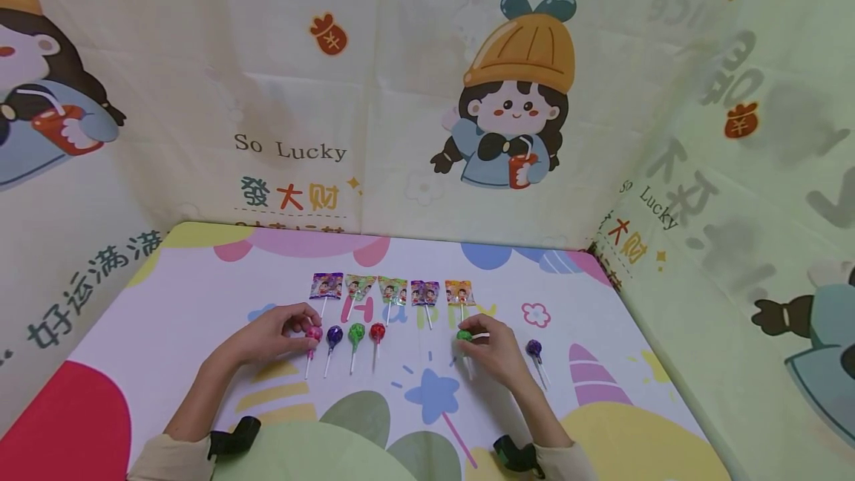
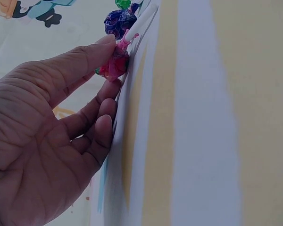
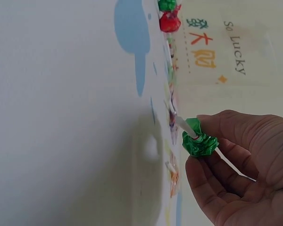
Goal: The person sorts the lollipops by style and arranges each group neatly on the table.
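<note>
My left hand (image 1: 277, 332) pinches a pink-wrapped lollipop (image 2: 114, 66) between thumb and forefinger, at the left end of a short row on the table. Right of it lie a dark purple lollipop (image 1: 335, 335), a green lollipop (image 1: 357, 332) and a red lollipop (image 1: 377, 332), sticks toward me. My right hand (image 1: 493, 351) grips another green lollipop (image 3: 200, 143) by its wrapped head. In the right wrist view its stick points toward the table, and it appears held a little above the surface. One more purple lollipop (image 1: 534, 348) lies to the right of that hand.
Behind the row lie several flat-packed lollipops, from a purple packet (image 1: 326, 286) at left to an orange packet (image 1: 459, 292) at right. The patterned tablecloth (image 1: 508, 421) covers the table, and a printed curtain (image 1: 401, 95) stands around its back and sides.
</note>
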The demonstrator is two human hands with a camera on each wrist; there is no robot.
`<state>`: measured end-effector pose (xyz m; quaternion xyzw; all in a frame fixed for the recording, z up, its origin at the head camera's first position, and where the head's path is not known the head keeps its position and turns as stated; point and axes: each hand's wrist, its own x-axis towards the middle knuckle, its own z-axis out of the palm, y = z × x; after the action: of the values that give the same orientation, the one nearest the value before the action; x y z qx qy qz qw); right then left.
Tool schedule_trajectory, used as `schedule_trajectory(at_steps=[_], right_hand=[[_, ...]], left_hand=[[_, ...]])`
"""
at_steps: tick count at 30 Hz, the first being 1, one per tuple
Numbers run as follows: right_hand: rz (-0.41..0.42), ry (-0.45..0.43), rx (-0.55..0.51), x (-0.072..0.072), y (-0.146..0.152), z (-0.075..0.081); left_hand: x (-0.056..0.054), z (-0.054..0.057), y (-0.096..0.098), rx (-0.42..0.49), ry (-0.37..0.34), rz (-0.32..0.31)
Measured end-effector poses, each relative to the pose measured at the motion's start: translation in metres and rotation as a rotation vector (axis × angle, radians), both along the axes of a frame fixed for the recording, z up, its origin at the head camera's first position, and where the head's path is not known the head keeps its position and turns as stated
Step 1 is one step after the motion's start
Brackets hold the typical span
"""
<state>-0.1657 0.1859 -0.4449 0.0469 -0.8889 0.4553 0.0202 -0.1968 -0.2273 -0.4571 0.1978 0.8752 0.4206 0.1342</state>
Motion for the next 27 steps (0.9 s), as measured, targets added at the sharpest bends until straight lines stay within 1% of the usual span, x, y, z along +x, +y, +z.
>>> schedule_trajectory(at_steps=[10, 13, 27], right_hand=[[0.085, -0.003, -0.011, -0.002, -0.015, 0.000], [0.100, -0.004, -0.027, -0.001, -0.019, 0.001], [0.158, 0.004, -0.020, -0.005, -0.036, 0.002]], left_hand=[[-0.001, 0.000, 0.000, -0.002, -0.001, 0.000], [0.000, 0.000, -0.001, -0.001, -0.001, 0.001], [-0.001, 0.000, 0.000, 0.004, 0.001, 0.000]])
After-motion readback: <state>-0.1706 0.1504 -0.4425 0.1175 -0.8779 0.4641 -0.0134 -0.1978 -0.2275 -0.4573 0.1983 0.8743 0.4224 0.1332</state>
